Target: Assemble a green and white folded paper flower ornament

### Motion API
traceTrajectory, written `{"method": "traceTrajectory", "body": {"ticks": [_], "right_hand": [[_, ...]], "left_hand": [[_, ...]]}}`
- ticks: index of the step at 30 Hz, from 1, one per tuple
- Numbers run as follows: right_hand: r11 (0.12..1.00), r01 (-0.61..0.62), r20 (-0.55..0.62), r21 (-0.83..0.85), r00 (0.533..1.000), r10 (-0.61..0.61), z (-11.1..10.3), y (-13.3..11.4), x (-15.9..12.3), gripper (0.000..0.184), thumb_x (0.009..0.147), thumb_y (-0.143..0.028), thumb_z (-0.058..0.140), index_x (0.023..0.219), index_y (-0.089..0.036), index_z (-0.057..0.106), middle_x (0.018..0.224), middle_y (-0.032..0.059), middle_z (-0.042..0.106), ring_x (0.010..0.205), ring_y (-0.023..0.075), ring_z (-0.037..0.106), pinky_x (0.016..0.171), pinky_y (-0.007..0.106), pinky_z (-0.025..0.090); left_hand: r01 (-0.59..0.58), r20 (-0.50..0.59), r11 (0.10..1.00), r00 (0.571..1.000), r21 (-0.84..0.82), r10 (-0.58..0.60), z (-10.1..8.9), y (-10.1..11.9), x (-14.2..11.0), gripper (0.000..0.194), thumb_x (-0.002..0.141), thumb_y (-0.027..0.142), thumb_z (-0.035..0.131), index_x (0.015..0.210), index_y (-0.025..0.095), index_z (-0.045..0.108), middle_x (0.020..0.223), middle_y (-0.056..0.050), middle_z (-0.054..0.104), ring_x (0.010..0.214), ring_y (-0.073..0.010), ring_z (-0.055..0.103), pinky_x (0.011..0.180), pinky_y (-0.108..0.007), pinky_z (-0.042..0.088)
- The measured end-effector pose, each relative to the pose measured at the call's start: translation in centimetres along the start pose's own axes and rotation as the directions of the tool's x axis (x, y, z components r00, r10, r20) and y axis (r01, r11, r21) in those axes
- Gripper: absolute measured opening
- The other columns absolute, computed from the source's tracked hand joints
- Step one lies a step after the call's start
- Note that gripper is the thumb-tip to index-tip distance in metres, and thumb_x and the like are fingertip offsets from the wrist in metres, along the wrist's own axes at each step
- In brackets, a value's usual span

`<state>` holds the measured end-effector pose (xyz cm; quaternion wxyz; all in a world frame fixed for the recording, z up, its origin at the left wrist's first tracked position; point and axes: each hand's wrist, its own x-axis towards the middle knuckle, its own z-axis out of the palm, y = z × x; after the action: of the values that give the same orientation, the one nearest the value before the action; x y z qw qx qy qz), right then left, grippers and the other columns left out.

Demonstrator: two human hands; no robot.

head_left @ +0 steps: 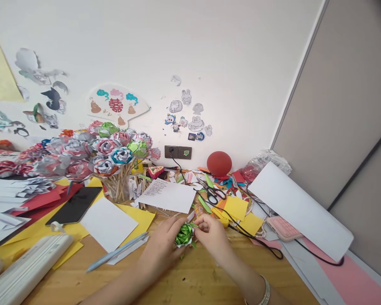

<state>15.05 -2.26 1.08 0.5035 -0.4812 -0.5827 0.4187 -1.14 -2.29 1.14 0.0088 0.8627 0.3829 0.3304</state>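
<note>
A green and white folded paper flower [184, 234] is held just above the wooden table [197, 279], between my two hands. My left hand [164, 241] wraps its fingers around the flower's left side. On the other side my right hand [210, 233] pinches the flower's upper right edge between thumb and fingers. Small green scraps lie beneath the flower. Just beyond my hands rests a white sheet with handwriting [168, 195].
Many paper flowers [106, 146] on sticks stand at the back left. A black phone [74, 205], a white card [108, 223] and a blue pen [117, 252] lie to the left. Scissors [214, 195], yellow squares [238, 208], a red ball [219, 164] and a white laptop-like slab [300, 209] are right.
</note>
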Motion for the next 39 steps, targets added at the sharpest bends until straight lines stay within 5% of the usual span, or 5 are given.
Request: {"method": "traceTrajectory", "body": {"ticks": [10,19,24,34,39], "right_hand": [[0.979,0.078,-0.006,-0.189,0.997,-0.080,-0.1,-0.5,-0.5,0.012,0.073,-0.017,0.054,0.074,-0.018,0.066,0.070,0.0029,0.066,0.065,0.0181,0.061,0.061,0.029,0.048],[0.972,-0.117,0.084,0.204,0.991,0.102,0.2,-1.0,-1.3,0.050,0.068,-0.036,0.064,0.115,-0.018,0.058,0.118,0.0103,0.058,0.106,0.0263,0.054,0.086,0.040,0.044],[0.956,-0.143,0.103,0.257,0.987,0.120,-0.2,-1.2,-1.5,0.034,0.071,-0.041,0.061,0.099,-0.023,0.067,0.113,0.0067,0.061,0.104,0.0255,0.054,0.084,0.038,0.044],[0.863,0.411,0.096,-0.294,0.911,-0.401,0.5,-1.5,-2.0,0.026,0.081,-0.021,0.050,0.101,-0.022,0.066,0.097,0.0095,0.058,0.094,0.0221,0.051,0.086,0.036,0.040],[0.983,0.140,0.065,0.117,0.987,-0.148,-0.1,-1.4,-1.3,0.023,0.078,-0.037,0.057,0.086,-0.020,0.069,0.086,0.0067,0.062,0.082,0.0201,0.056,0.074,0.032,0.045]], "left_hand": [[-0.050,0.006,0.989,0.999,0.138,0.049,0.7,-0.3,-0.2,0.049,0.066,0.007,0.052,0.113,0.018,0.046,0.099,-0.010,0.059,0.091,-0.0257,0.055,0.077,-0.037,0.045],[0.054,-0.093,0.990,0.995,0.134,-0.041,0.6,-0.8,-0.1,0.043,0.069,0.011,0.052,0.111,0.017,0.044,0.096,-0.011,0.058,0.084,-0.0244,0.055,0.071,-0.036,0.046],[0.051,-0.157,0.994,0.987,0.098,-0.035,0.9,-1.1,-0.2,0.041,0.072,0.014,0.052,0.112,0.018,0.043,0.099,-0.011,0.058,0.086,-0.0241,0.056,0.074,-0.036,0.046],[0.053,-0.148,0.996,0.988,0.074,-0.042,0.6,-0.6,-0.4,0.043,0.070,0.010,0.051,0.111,0.018,0.044,0.096,-0.010,0.057,0.086,-0.0250,0.055,0.073,-0.037,0.045],[0.072,-0.173,0.997,0.982,-0.042,-0.078,-0.1,0.0,-0.2,0.038,0.071,0.015,0.054,0.108,0.020,0.047,0.097,-0.009,0.060,0.089,-0.0249,0.057,0.076,-0.037,0.047]]}}
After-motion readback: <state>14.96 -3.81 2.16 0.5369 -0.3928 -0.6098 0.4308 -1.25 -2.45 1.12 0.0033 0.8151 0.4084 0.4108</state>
